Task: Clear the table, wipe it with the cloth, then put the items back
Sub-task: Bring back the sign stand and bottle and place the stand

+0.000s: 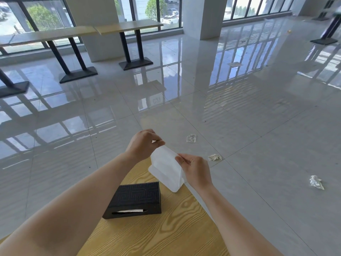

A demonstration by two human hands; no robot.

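1. 1 table (166, 230), yellow wood grain, nearest to the camera; only its far corner area shows, between the two forearms.
2. 1 box (134, 196), black and patterned, lies on the table left of centre, slot side facing the camera. 1 white sheet (129, 211) shows in the slot.
3. 1 cloth (166, 167), white and folded, is held up over the table's far corner, just beyond the box and apart from it. Cannot tell if its lower end touches the table.
4. 2 hands, both on the cloth. The left hand (144, 145) pinches its top left edge, fingers curled. The right hand (195, 169) pinches its upper right edge between thumb and fingertips.
5. 3 crumpled scraps (214, 157) lie on the glossy tile floor (258, 117) past the table: two just beyond the hands, one well off to the right.
6. 1 flat paper (235, 64) lies farther out on the floor.
7. 2 pale tops (55, 34) stand end to end by the windows at far left, with 3 black bases (78, 75) under them; 1 more base shows at far right.
8. 2 white pillars (201, 15) stand at the back.
9. The windows (166, 12) show trees and parked cars.
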